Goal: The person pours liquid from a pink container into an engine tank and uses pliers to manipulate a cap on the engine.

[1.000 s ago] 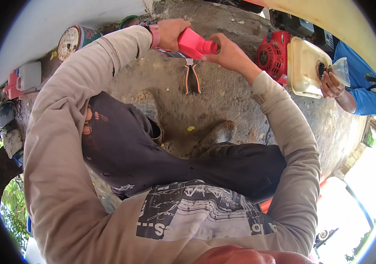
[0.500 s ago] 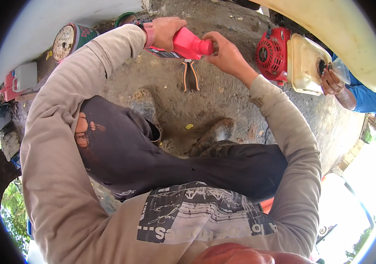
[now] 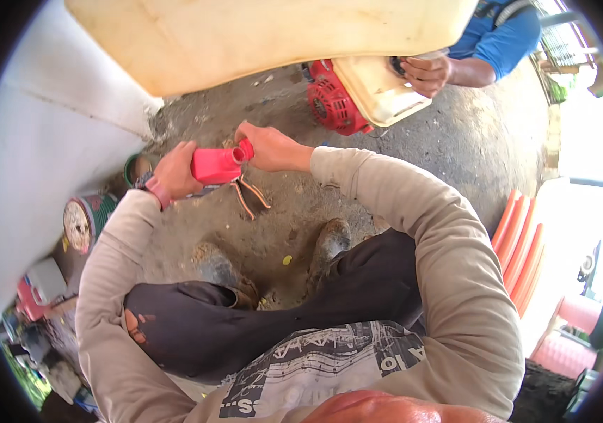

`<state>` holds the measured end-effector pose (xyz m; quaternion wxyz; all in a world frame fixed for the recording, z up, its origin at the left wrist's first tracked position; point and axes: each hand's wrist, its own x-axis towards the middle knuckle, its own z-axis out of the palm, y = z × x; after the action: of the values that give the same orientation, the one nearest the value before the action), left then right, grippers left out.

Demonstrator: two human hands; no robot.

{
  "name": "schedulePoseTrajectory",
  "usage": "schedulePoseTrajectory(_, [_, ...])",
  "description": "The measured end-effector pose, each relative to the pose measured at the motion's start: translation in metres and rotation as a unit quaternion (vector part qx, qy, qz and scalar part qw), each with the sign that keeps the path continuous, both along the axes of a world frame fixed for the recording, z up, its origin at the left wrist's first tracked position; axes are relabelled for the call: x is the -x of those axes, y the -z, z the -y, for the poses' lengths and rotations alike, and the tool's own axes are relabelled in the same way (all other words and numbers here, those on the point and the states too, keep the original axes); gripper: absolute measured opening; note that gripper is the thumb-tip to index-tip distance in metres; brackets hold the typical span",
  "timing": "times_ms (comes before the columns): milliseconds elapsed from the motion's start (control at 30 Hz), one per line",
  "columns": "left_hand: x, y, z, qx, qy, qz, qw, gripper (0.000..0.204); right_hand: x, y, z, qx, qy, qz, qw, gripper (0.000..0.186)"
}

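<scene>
My left hand (image 3: 178, 171) is wrapped round a red plastic bottle (image 3: 215, 166), held tilted with its neck toward the right. At that neck, my right hand (image 3: 267, 146) pinches a red screw cap (image 3: 246, 149) between its fingertips. The cap sits at a slant beside the mouth, whose round opening shows. Just below the bottle, a pair of pliers (image 3: 250, 194) with orange and black handles lies on the ground, its jaws hidden behind the bottle.
Ahead stands a red engine (image 3: 336, 102) with a cream tank (image 3: 379, 92); another person's hand (image 3: 426, 73) is at its black cap. A big cream panel (image 3: 280, 35) overhangs the top. Left are a stained can (image 3: 84, 222) and white jug (image 3: 47, 278); orange pipes (image 3: 520, 247) lie right.
The view has swung to the right. The cap, earlier seated on the bottle's neck, now stands off it in my right fingers, baring the mouth.
</scene>
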<state>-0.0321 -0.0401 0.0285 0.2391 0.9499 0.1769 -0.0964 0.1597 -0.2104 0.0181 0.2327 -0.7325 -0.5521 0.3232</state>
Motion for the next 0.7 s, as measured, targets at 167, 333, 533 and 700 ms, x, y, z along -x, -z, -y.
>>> schedulePoseTrajectory(167, [-0.012, -0.013, 0.003, -0.021, 0.031, 0.01, 0.999, 0.053, -0.03, -0.003, 0.022, 0.115, 0.037, -0.234, 0.965, 0.054])
schedulePoseTrajectory(333, [-0.03, -0.018, 0.014, -0.058, 0.054, 0.031, 0.996, 0.05, -0.043, 0.016, 0.048, 0.042, 0.062, -0.274, 0.959, 0.051])
schedulePoseTrajectory(533, [-0.031, -0.027, 0.021, -0.105, 0.066, 0.019, 0.992, 0.048, -0.031, 0.016, 0.043, 0.029, 0.018, -0.19, 0.981, 0.049])
schedulePoseTrajectory(700, [-0.039, -0.034, 0.027, -0.139, 0.075, -0.026, 0.987, 0.05, -0.028, 0.021, 0.043, 0.01, 0.031, -0.158, 0.987, 0.05])
